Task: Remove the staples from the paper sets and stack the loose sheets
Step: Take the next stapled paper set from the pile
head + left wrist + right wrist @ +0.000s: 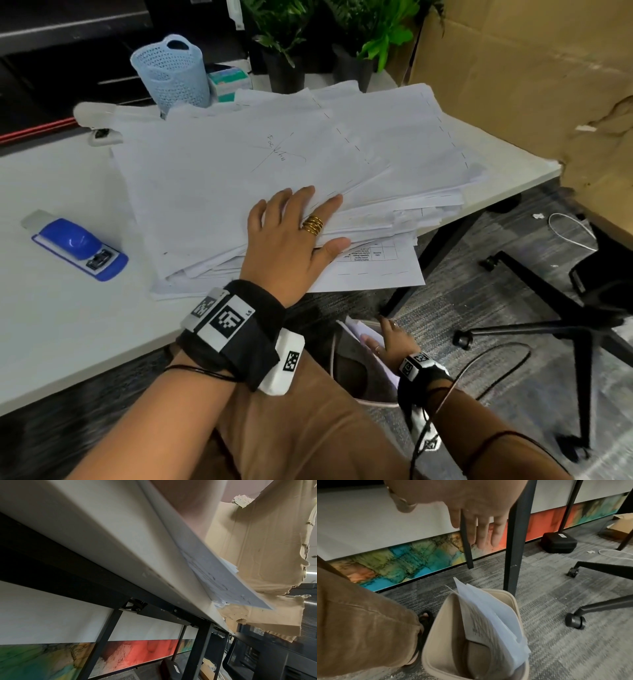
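Left hand [291,236], fingers spread and straight, lies flat on the near right corner of the paper pile [274,178], thumb at the pile's edge; the flat press appears meant to keep the fanned, overhanging sheets from sliding off the table [68,325]. Right hand [387,339], fingers extended and holding nothing, reaches below the table edge toward the beige bin [471,635] on the carpet, in which a bundle of sheets [488,615] stands upright against the far wall; whether the fingertips touch these sheets cannot be told. Judged from this posture, the bin serves as the supply of paper sets still to be treated, while the pile on the table collects what is already brought up. Dashed marks run along several sheet margins in the head view; whether they are staples is too small to tell. Printed bottom sheet [231,588] projects past the table edge, as the left wrist view confirms. Blue stapler-like tool [78,248] lies well apart to the left, untouched, so the current step is probably fetching rather than prying. Behind the pile stand a pale blue mesh cup [174,72], a white clip [99,121] and potted plants [284,41]; torn cardboard [531,85] borders the right.
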